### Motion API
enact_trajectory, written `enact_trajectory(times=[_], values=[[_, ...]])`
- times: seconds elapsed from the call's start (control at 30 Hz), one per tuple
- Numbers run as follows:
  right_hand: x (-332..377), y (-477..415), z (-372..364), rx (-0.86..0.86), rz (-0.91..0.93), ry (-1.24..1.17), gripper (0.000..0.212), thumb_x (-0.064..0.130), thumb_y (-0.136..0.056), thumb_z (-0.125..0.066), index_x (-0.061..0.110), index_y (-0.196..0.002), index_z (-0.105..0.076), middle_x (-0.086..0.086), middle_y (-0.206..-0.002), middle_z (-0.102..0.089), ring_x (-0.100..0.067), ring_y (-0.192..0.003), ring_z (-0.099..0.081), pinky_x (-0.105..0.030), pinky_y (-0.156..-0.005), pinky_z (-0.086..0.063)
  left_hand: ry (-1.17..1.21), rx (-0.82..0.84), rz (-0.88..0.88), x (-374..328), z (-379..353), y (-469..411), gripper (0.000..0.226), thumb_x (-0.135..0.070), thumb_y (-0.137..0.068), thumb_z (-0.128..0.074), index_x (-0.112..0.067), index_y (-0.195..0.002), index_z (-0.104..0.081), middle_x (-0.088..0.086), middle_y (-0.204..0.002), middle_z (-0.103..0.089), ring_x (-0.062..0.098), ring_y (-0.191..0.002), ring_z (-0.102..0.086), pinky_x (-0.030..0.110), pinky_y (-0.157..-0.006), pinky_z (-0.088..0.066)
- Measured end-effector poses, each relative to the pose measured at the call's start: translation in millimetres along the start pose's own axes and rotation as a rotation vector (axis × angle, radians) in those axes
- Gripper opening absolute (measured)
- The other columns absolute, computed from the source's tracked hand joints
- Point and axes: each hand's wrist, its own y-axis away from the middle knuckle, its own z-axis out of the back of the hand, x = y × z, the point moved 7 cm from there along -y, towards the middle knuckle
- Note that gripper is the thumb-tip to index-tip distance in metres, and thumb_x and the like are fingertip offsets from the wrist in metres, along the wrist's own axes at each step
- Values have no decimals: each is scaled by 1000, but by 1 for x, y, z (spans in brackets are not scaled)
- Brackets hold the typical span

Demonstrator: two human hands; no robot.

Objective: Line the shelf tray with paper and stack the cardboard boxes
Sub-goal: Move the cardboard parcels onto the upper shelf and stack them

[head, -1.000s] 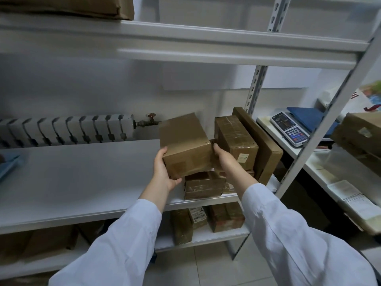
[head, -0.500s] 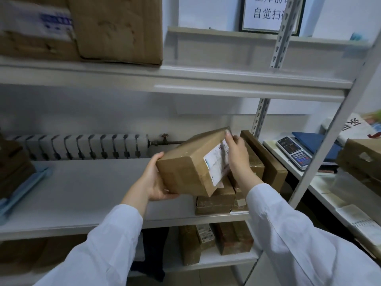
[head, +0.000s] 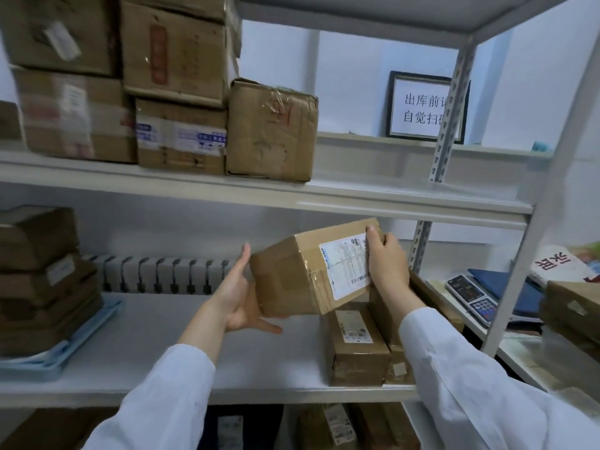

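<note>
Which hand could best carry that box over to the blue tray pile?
Probably the left hand: it props the labelled cardboard box from below, nearer the blue tray. The right hand only grips a top corner.

**Metal shelving and its load**

The middle shelf [head: 156, 345] is shown carrying a light-blue tray [head: 91, 332] at its left edge, on which brown boxes [head: 42, 287] are stacked. Small cardboard boxes [head: 357, 345] are set at its front right corner. Large cartons [head: 175, 92] are loaded on the left half of the upper shelf [head: 406, 198].
</note>
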Motion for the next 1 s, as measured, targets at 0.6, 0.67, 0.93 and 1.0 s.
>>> enact_trajectory(times=[0.6, 0.67, 0.93, 1.0], values=[[131, 21, 54, -168, 98, -177, 61, 61, -89, -33, 9, -105, -58, -13, -108, -64, -32, -101, -59, -40, -82, -42, -104, 125, -497, -129, -33, 97, 66, -54, -78, -55, -24, -136, -44, 8, -132, -54, 31, -114, -56, 47, -62, -57], [147, 21, 64, -189, 122, -194, 66, 63, -87, -32, 8, -109, -59, -13, -110, -64, -32, -103, -58, -42, -85, -43, -119, 140, -537, -143, -41, 106, 69, -54, -76, -53, -25, -138, -41, 6, -131, -54, 29, -111, -57, 46, -61, -57], [212, 14, 97, -226, 265, -271, 58, 58, -94, -27, 11, -105, -58, -5, -94, -59, -25, -88, -54, -33, -66, -34, -139, 193, -696, -198, -78, 132, 66, -52, -76, -58, -28, -136, -45, -2, -121, -61, 21, -103, -63, 44, -61, -56], [224, 12, 96, -209, 298, -360, 65, 64, -89, -27, 13, -122, -50, -7, -108, -58, -28, -105, -55, -39, -83, -42, -138, 201, -738, -209, -86, 134, 63, -50, -77, -54, -31, -136, -44, -2, -122, -60, 22, -108, -61, 46, -66, -56]])
